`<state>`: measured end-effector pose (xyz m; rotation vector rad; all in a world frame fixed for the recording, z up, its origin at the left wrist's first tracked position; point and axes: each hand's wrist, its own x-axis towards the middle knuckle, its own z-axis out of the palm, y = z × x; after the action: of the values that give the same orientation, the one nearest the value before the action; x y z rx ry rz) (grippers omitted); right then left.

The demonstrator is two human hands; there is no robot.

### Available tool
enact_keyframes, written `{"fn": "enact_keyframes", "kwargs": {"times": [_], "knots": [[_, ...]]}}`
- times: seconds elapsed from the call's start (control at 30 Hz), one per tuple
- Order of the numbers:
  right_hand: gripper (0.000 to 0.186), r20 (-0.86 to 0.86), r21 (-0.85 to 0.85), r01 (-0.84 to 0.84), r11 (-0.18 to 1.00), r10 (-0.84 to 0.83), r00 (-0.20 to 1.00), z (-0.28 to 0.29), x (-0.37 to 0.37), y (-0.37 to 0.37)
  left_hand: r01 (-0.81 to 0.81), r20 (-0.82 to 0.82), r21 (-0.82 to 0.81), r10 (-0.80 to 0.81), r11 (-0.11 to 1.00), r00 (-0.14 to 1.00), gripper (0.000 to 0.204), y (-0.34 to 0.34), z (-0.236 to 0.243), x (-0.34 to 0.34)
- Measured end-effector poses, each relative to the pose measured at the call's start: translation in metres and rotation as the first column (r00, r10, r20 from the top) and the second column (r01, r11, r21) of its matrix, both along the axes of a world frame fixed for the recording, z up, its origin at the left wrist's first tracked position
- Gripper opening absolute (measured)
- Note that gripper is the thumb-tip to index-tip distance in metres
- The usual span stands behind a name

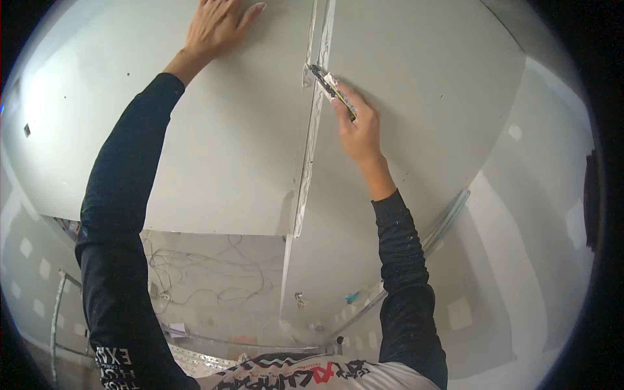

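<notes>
The person's right hand is clasping a slim black-and-yellow hand tool in its grip, the tip slanting up leftward to the ragged white seam between two flat pale-grey boards. The left hand, its grip unclenched, is resting on the left board, fingertips running out of view.

A hand could pass over the left panel between the left sleeve and the seam — but the right hand and its slim tool block the seam's upper stretch.
</notes>
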<state>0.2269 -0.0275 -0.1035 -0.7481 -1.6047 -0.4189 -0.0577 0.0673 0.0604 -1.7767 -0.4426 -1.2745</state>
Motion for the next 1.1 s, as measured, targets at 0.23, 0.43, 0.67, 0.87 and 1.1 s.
{"fn": "enact_keyframes", "kwargs": {"times": [0.23,0.43,0.67,0.87,1.1], "knots": [[0.029,0.002,-0.076,0.045,0.996,-0.045,0.999,-0.033,-0.002,-0.002,0.011,-0.079,0.044,-0.007,0.999,0.997,0.061,-0.002,0.001,-0.003],[0.029,-0.087,0.127,0.026,0.992,-0.015,0.996,-0.023,-0.008,-0.001,-0.011,-0.122,-0.014,0.009,1.000,0.993,0.059,-0.007,-0.001,-0.001],[0.030,0.031,0.084,0.089,0.992,-0.092,0.995,-0.012,-0.004,0.005,-0.004,-0.099,-0.008,0.003,1.000,0.995,0.060,-0.008,-0.002,-0.002],[0.029,0.046,-0.010,0.076,0.997,-0.076,0.996,-0.044,-0.001,-0.002,-0.007,-0.116,-0.038,0.002,0.999,0.993,0.057,-0.009,-0.002,-0.002],[0.028,-0.064,0.004,0.024,1.000,-0.023,0.998,-0.023,-0.007,-0.001,-0.005,-0.121,-0.003,0.004,1.000,0.993,0.055,-0.008,-0.002,-0.001]]}}
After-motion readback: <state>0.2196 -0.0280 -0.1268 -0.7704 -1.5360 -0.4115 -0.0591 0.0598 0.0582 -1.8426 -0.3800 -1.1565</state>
